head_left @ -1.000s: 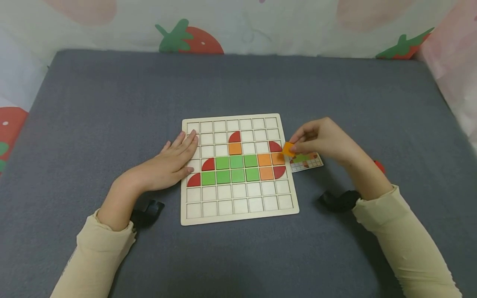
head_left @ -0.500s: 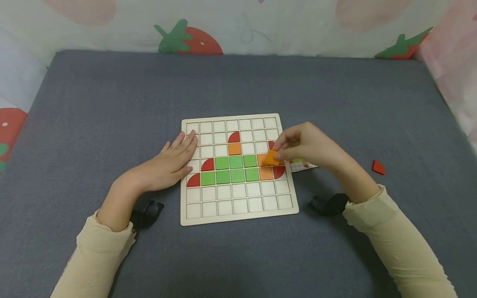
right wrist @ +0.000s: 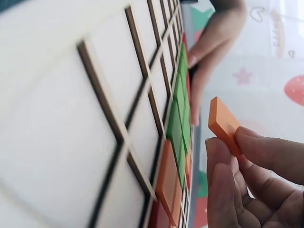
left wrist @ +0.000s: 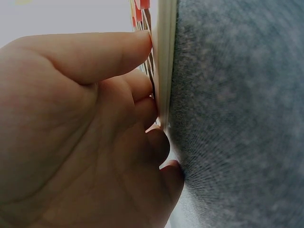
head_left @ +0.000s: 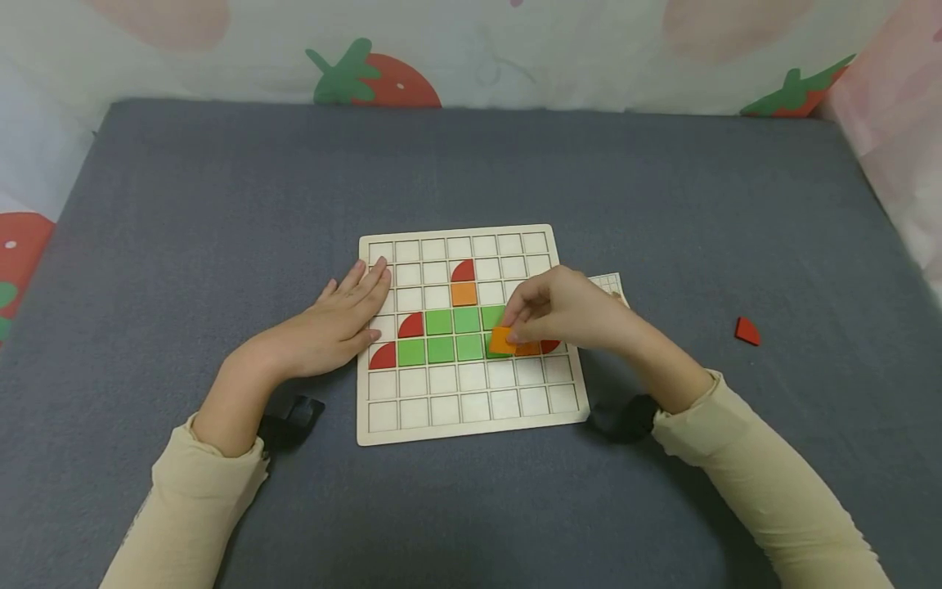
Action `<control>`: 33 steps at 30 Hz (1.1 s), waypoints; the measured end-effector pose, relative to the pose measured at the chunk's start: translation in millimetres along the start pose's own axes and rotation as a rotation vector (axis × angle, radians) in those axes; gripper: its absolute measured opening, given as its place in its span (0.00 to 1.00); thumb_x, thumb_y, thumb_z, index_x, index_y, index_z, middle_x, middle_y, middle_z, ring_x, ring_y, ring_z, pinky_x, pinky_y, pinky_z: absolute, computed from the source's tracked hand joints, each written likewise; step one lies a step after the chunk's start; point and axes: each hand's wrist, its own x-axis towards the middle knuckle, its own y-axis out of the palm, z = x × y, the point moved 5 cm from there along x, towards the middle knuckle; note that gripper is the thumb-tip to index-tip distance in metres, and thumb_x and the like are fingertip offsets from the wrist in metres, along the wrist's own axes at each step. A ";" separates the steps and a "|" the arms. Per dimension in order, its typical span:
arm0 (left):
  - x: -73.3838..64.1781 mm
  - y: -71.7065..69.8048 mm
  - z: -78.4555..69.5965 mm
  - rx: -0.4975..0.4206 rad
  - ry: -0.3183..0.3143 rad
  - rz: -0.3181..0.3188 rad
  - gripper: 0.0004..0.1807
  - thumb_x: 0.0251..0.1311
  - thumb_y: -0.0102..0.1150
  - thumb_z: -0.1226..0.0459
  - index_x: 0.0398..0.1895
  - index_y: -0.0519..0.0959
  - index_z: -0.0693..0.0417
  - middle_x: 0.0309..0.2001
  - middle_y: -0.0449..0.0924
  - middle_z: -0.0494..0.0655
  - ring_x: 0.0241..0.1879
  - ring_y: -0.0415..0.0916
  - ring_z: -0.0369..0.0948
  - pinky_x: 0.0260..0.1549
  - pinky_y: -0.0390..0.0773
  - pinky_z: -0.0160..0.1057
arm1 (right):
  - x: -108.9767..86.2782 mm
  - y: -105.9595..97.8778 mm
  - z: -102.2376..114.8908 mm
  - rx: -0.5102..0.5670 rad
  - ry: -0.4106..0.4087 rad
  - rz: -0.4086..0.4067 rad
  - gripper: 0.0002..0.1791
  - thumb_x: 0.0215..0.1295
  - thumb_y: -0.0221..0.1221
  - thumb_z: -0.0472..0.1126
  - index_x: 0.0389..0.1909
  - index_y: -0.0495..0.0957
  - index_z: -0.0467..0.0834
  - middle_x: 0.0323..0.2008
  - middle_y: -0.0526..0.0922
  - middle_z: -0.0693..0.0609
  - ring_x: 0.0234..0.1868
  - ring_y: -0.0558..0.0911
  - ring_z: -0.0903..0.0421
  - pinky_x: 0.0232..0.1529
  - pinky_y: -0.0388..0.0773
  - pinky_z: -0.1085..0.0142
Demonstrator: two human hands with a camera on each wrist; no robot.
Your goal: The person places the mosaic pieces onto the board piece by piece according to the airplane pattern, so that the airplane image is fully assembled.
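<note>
A cream grid board [head_left: 427,431] holds green square tiles [head_left: 439,350], an orange tile [head_left: 464,294] and red quarter-round tiles [head_left: 383,357]. My left hand [head_left: 331,331] lies flat with straight fingers on the board's left edge; the left wrist view shows its thumb [left wrist: 118,52] touching the board rim. Between thumb and fingers my right hand [head_left: 574,309] pinches an orange square tile [head_left: 502,340]. In the right wrist view that tile [right wrist: 224,124] hangs tilted, apart from the board. The right hand hides several tiles at the board's right side.
A small printed card [head_left: 609,283] lies at the board's right, mostly hidden under the right hand. One loose red quarter-round tile [head_left: 747,330] rests farther right on the grey cloth [head_left: 471,172]. A strawberry-print curtain [head_left: 559,57] borders the far table edge.
My right hand has carried the orange tile left and nearer, from beside the board's right edge to over its coloured rows. The loose red tile has come into full view. My left hand stays put.
</note>
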 end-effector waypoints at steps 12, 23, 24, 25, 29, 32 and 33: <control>-0.6 -0.8 -0.3 -0.007 -0.004 0.000 0.36 0.71 0.40 0.63 0.73 0.36 0.64 0.74 0.29 0.57 0.72 0.22 0.52 0.65 0.33 0.60 | 8.8 29.0 11.5 -0.065 -0.109 0.092 0.04 0.52 0.65 0.29 0.29 0.82 0.37 0.25 0.83 0.53 0.28 0.79 0.58 0.36 0.76 0.65; -0.4 0.1 1.7 -0.002 -0.003 0.000 0.36 0.71 0.41 0.63 0.73 0.36 0.65 0.74 0.29 0.58 0.72 0.22 0.53 0.65 0.33 0.61 | 12.1 37.3 13.4 -0.173 -0.096 0.092 0.03 0.51 0.66 0.29 0.26 0.83 0.40 0.22 0.82 0.55 0.25 0.79 0.61 0.31 0.75 0.67; -0.1 0.1 1.8 -0.001 -0.003 0.002 0.36 0.71 0.41 0.63 0.73 0.36 0.65 0.74 0.29 0.58 0.72 0.21 0.53 0.65 0.33 0.61 | 12.1 37.7 13.1 -0.169 -0.093 0.094 0.03 0.51 0.66 0.29 0.26 0.83 0.40 0.22 0.82 0.56 0.25 0.79 0.61 0.31 0.75 0.67; 0.0 0.1 1.8 -0.001 -0.001 0.000 0.36 0.71 0.41 0.63 0.73 0.36 0.65 0.74 0.29 0.58 0.72 0.21 0.53 0.65 0.33 0.61 | 12.1 38.0 12.6 -0.169 -0.090 0.095 0.03 0.51 0.66 0.29 0.26 0.83 0.40 0.21 0.82 0.56 0.25 0.79 0.61 0.31 0.75 0.67; 0.4 0.1 1.9 0.002 0.000 0.000 0.36 0.71 0.41 0.63 0.73 0.36 0.64 0.74 0.28 0.57 0.72 0.21 0.52 0.65 0.33 0.61 | 12.3 38.4 11.7 -0.171 -0.088 0.094 0.03 0.50 0.67 0.30 0.26 0.84 0.40 0.21 0.82 0.56 0.25 0.79 0.61 0.30 0.75 0.68; 0.2 0.1 1.9 0.001 0.001 0.000 0.36 0.71 0.40 0.63 0.73 0.36 0.64 0.74 0.28 0.57 0.72 0.21 0.52 0.65 0.34 0.60 | 12.5 38.7 11.3 -0.169 -0.091 0.098 0.03 0.50 0.68 0.30 0.26 0.84 0.40 0.21 0.83 0.56 0.24 0.79 0.62 0.30 0.75 0.68; 0.1 0.0 1.7 0.001 0.001 0.000 0.36 0.71 0.40 0.63 0.73 0.36 0.64 0.74 0.28 0.57 0.72 0.21 0.52 0.65 0.34 0.60 | 12.6 38.7 11.3 -0.170 -0.095 0.100 0.03 0.50 0.68 0.30 0.26 0.84 0.40 0.21 0.83 0.56 0.25 0.79 0.62 0.30 0.75 0.68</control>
